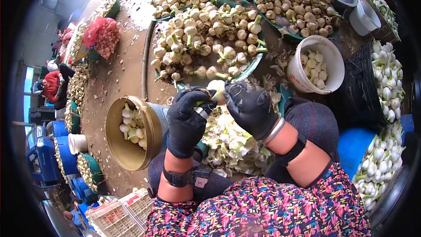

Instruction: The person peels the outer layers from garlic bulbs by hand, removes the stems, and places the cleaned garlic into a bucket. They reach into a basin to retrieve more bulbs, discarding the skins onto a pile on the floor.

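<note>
A peeled garlic bulb (217, 88) is between my two hands, its pale round side showing. My right hand (252, 107), in a black glove, is closed with its fingertips at the bulb's right side. My left hand (187, 116), also black-gloved, is curled closed at the bulb's left. A small whitish, shiny piece (201, 112) shows at its fingers; I cannot tell what it belongs to. Under both hands lies a heap of garlic peelings (234, 142). Just beyond them, a wide green-rimmed basin (258, 59) holds unpeeled garlic bulbs with stem stubs.
A tilted tan bucket (115, 138) with peeled bulbs stands at left, a white bucket (322, 46) with more at right. A black tub (357, 83) of white bulbs is farther right. A red net bag (105, 37) lies behind; a person in red (52, 85) sits far left.
</note>
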Tool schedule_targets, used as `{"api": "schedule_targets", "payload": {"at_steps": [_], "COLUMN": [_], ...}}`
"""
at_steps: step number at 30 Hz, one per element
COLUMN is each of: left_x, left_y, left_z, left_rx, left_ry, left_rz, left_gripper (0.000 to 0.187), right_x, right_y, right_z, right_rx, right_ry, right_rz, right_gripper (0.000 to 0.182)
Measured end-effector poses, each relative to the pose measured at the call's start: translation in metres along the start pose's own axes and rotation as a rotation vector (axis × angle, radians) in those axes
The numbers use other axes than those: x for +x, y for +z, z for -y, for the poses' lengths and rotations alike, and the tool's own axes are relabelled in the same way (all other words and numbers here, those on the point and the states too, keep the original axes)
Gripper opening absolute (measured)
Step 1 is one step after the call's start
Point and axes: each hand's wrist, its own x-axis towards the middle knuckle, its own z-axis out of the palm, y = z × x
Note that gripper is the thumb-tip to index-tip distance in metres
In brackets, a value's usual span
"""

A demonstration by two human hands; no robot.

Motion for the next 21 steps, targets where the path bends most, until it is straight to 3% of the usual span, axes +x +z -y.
{"api": "schedule_targets", "payload": {"at_steps": [3,6,8,10,12,14,16,21], "left_x": [-0.001,-0.003,-0.004,-0.005,-0.003,-0.001,-0.001,-0.002], "left_y": [0.000,-0.001,0.000,-0.002,-0.004,-0.005,-0.005,-0.003], "left_z": [-0.003,0.002,0.001,0.002,0.006,0.006,0.006,0.007], "left_rx": [0.025,0.012,-0.026,-0.063,-0.039,-0.052,-0.068,0.004], "left_ry": [0.009,0.039,0.009,-0.021,-0.034,-0.044,-0.055,-0.013], "left_rz": [0.057,0.060,0.025,-0.016,-0.041,-0.045,-0.040,-0.014], "left_gripper": [0.019,0.021,0.022,0.023,0.024,0.023,0.023,0.022], "right_x": [-0.001,0.001,0.006,0.007,0.007,0.006,0.003,-0.004], "right_y": [0.000,0.003,0.001,-0.001,-0.005,-0.008,-0.004,-0.001], "right_z": [0.001,-0.004,-0.007,-0.010,-0.005,0.000,-0.001,-0.004], "right_rx": [-0.126,-0.155,0.160,0.125,0.484,0.438,0.226,-0.032], "right_ry": [-0.015,0.097,0.290,0.367,0.312,0.269,0.045,-0.085], "right_rz": [0.031,0.114,-0.013,0.006,0.044,0.095,0.034,0.045], "right_gripper": [0.014,0.011,0.010,0.012,0.018,0.022,0.022,0.030]}}
